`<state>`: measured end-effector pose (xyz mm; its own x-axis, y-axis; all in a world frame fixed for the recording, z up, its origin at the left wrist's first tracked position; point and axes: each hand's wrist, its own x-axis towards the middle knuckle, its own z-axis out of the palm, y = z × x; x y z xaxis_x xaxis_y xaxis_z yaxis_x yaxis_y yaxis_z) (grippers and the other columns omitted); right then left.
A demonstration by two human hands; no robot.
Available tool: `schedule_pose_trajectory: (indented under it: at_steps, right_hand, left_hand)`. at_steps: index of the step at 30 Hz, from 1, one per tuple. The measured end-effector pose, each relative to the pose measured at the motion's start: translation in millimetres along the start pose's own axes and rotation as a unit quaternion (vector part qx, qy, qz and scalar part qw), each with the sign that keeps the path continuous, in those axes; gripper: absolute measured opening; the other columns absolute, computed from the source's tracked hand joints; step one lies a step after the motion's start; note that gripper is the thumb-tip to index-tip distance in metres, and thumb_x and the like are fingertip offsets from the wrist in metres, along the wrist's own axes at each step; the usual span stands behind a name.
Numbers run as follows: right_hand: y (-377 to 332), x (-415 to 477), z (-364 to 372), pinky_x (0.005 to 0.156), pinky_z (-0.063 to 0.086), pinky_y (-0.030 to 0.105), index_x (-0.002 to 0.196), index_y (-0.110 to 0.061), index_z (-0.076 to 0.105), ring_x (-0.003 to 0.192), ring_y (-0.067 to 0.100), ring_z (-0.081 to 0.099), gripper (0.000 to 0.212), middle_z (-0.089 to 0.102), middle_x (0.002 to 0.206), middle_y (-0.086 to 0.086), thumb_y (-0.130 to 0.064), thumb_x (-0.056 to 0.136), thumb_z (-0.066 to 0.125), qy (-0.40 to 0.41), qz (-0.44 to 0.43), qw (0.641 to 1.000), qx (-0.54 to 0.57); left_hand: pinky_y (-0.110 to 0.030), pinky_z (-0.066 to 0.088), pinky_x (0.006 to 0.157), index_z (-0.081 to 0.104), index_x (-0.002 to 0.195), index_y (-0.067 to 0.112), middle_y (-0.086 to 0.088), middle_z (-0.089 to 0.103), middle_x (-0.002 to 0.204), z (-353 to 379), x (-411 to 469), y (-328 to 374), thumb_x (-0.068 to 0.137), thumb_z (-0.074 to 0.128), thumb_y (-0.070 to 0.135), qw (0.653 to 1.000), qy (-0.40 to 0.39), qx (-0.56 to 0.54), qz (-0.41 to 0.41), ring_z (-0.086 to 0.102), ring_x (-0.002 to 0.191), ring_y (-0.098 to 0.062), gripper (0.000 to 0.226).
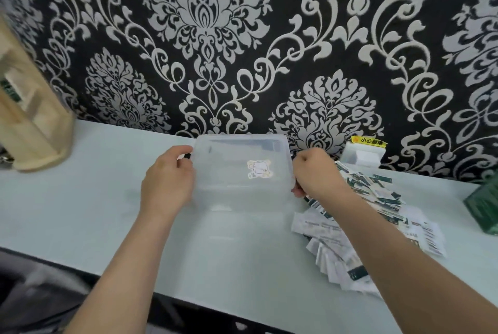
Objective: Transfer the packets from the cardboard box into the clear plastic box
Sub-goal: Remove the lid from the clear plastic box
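1. Left hand (167, 180) and right hand (315, 174) each grip one side edge of the lid (242, 155) of the clear plastic box (242, 228). The fingers (183, 150) are curled round the rim, narrow, holding the lid only.
2. The two-sided grip makes sense: the thin lid flexes, so gripping both sides keeps it square. The left hand sits right at a black latch (186, 156).
3. The lid looks tilted up toward the wall, sticker (260, 169) facing the camera. Can't tell whether it is being opened or shut.
4. The box sits mid-counter (80, 199), directly in front of the person. It looks empty, though clear walls make that hard to confirm.
5. The packets (363, 199) are heaped loose on the counter just right of the box, under the right forearm, within easy reach.
6. The green cardboard box (482, 207) is at the far right, cut off by the frame edge. Its contents are not visible.
7. Judgement: transfer into the clear box not started. Next step needs the lid fully open and one hand free.
8. Risk: the right arm could sweep the packet pile.
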<state>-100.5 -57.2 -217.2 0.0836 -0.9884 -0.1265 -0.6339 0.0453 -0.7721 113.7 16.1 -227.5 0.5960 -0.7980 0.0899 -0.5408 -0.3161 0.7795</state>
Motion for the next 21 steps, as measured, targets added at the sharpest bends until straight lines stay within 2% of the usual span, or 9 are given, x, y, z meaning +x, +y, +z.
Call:
schedule_pose_trajectory:
  at_steps: [2,4,6,9,11,13,16,19,21]
  right_hand:
    - [0.9,1.8,-0.8,0.057,0.052,0.029,0.092,-0.009,0.064,0.056,0.020,0.061,0.020,0.067,0.070,0.009,-0.008,0.093,0.044,0.030,-0.033,0.999,-0.013]
    - [1.2,1.3,-2.2,0.066,0.051,0.029,0.113,-0.014,0.064,0.069,0.021,0.062,0.025,0.069,0.089,0.009,-0.015,0.093,0.049,0.084,-0.064,0.992,-0.063]
    - [0.1,-1.5,-2.0,0.068,0.057,0.039,0.095,-0.006,0.069,0.063,0.020,0.062,0.024,0.068,0.079,0.009,-0.010,0.092,0.046,0.080,-0.074,0.994,-0.033]
    - [-3.5,-3.7,-3.5,0.073,0.057,0.055,0.061,-0.004,0.052,0.047,0.017,0.053,0.030,0.049,0.053,0.005,-0.013,0.089,0.048,0.022,-0.056,0.997,0.051]
    - [-8.4,-7.1,-6.5,0.076,0.059,0.049,0.060,-0.012,0.046,0.050,0.017,0.058,0.032,0.044,0.052,0.000,-0.020,0.091,0.052,0.000,-0.052,0.998,0.022]
    - [-13.0,-10.4,-6.7,0.071,0.057,0.040,0.066,-0.010,0.050,0.066,0.024,0.066,0.028,0.052,0.061,0.001,-0.023,0.091,0.052,0.017,-0.076,0.995,-0.065]
    - [-14.1,-12.0,-6.0,0.055,0.040,0.031,0.079,-0.009,0.058,0.066,0.023,0.055,0.017,0.054,0.074,0.005,-0.021,0.089,0.052,0.070,-0.131,0.982,-0.117]
    - [-11.4,-12.4,-5.9,0.052,0.025,0.028,0.063,-0.013,0.043,0.054,0.017,0.033,0.024,0.039,0.062,0.000,-0.012,0.085,0.051,0.092,-0.161,0.981,-0.053]
    - [-11.2,-10.3,-5.2,0.053,0.023,0.028,0.065,-0.008,0.050,0.055,0.017,0.026,0.020,0.034,0.058,0.002,-0.005,0.084,0.048,0.091,-0.160,0.982,0.039]
  left_hand:
    - [-0.040,0.048,0.091,0.067,0.101,0.032,-0.002,0.068,0.110,0.8,4.4,-4.6,0.086,0.036,0.030,1.000,-0.014,0.008,-0.001,0.060,0.101,-0.032,0.035]
    - [-0.031,0.037,0.089,0.069,0.103,0.027,-0.004,0.063,0.117,3.3,3.1,-4.5,0.091,0.032,0.034,0.994,0.019,0.094,0.047,0.051,0.111,-0.031,0.039]
    - [-0.030,0.031,0.084,0.070,0.103,0.025,-0.004,0.059,0.114,6.1,-2.5,2.8,0.093,0.034,0.038,0.986,0.057,0.119,0.102,0.049,0.110,-0.027,0.040]
    - [-0.030,0.037,0.088,0.067,0.117,0.022,-0.006,0.055,0.120,8.6,-9.3,11.2,0.092,0.049,0.029,0.989,0.040,0.093,0.112,0.054,0.107,-0.025,0.032]
    - [-0.030,0.039,0.090,0.067,0.118,0.020,-0.006,0.060,0.121,8.8,-12.4,14.2,0.088,0.054,0.020,0.987,0.071,0.078,0.125,0.057,0.106,-0.025,0.033]
    - [-0.030,0.040,0.094,0.070,0.112,0.022,0.000,0.064,0.118,11.1,-16.7,19.7,0.085,0.057,0.013,0.987,0.096,0.024,0.128,0.057,0.107,-0.023,0.031]
    - [-0.028,0.051,0.084,0.070,0.105,0.027,0.005,0.062,0.111,12.0,-21.6,27.6,0.080,0.058,0.005,0.982,0.123,-0.094,0.112,0.061,0.095,-0.012,0.036]
    - [-0.017,0.050,0.066,0.069,0.098,0.033,0.002,0.066,0.102,7.0,-16.4,29.7,0.080,0.058,0.001,0.969,0.110,-0.216,0.051,0.060,0.074,-0.007,0.038]
    - [-0.025,0.052,0.071,0.069,0.101,0.027,0.001,0.069,0.107,5.2,-14.3,30.5,0.081,0.054,-0.006,0.945,0.062,-0.321,0.008,0.066,0.076,-0.010,0.041]
